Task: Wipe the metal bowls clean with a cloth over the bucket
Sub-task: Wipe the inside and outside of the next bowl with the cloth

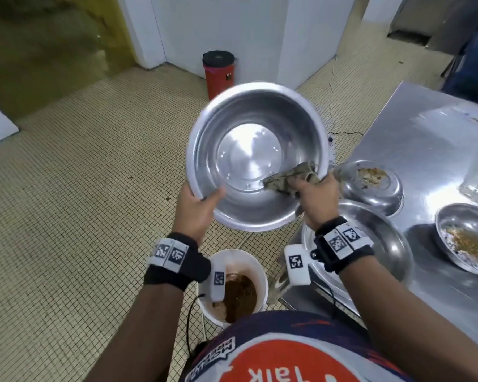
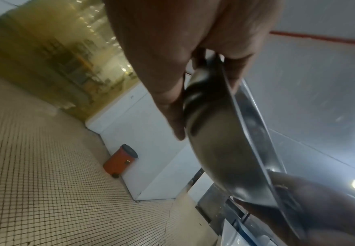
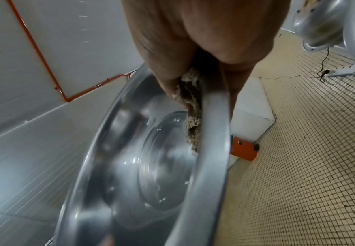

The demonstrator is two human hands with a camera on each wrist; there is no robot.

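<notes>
A large shiny metal bowl (image 1: 255, 150) is held tilted toward me above the floor. My left hand (image 1: 198, 204) grips its near-left rim, thumb inside, fingers behind on the outer wall (image 2: 221, 133). My right hand (image 1: 313, 193) pinches a dirty brownish cloth (image 1: 290, 177) against the bowl's inner right wall, thumb inside and fingers outside the rim; the cloth (image 3: 191, 108) shows between them over the bowl (image 3: 147, 158). The white bucket (image 1: 260, 267) with brown slop stands on the floor below my wrists, nearer me than the bowl.
A steel table (image 1: 425, 139) stands at the right with a large metal bowl (image 1: 389, 244) at its near edge and two food-soiled bowls (image 1: 370, 183) (image 1: 469, 241). A red bin (image 1: 218, 73) stands by the white wall. A cable (image 1: 342, 133) lies on the tiled floor.
</notes>
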